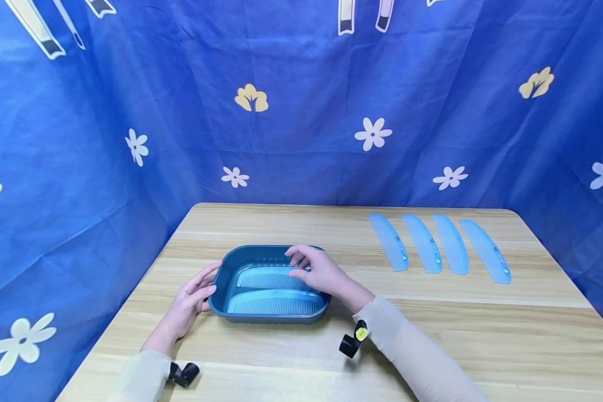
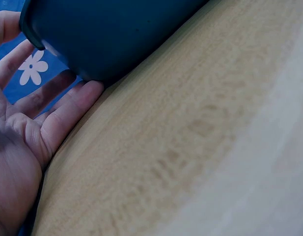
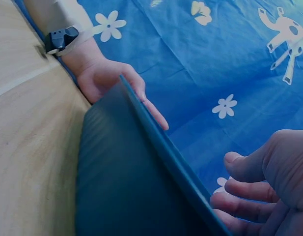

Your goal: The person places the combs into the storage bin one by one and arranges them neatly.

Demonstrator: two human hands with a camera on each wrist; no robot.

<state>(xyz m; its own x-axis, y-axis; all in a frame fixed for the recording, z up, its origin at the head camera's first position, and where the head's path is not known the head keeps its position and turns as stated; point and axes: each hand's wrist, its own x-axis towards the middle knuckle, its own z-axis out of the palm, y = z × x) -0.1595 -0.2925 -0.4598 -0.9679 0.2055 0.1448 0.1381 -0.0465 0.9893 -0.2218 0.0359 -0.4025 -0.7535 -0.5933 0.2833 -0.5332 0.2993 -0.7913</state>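
Note:
A dark teal plastic basin (image 1: 268, 320) sits on the table, with two translucent light-blue combs inside: a near comb (image 1: 276, 303) and a far comb (image 1: 261, 278). My left hand (image 1: 191, 298) holds the basin's left end, thumb and fingers spread along its outer wall; the left wrist view shows fingertips (image 2: 92, 91) against that wall, low near the table. Over the right part of the basin hovers my right hand (image 1: 321, 273), fingers loosely bent and nothing between them. It hides the far comb's right end. In the right wrist view its thumb (image 3: 244, 164) stands apart from the fingers.
Several matching light-blue combs lie in a slanted row at the back right, from a leftmost comb (image 1: 389, 243) to a rightmost comb (image 1: 486, 252). Blue patterned cloth (image 1: 301, 156) hangs behind and beside the wooden table (image 1: 407, 312).

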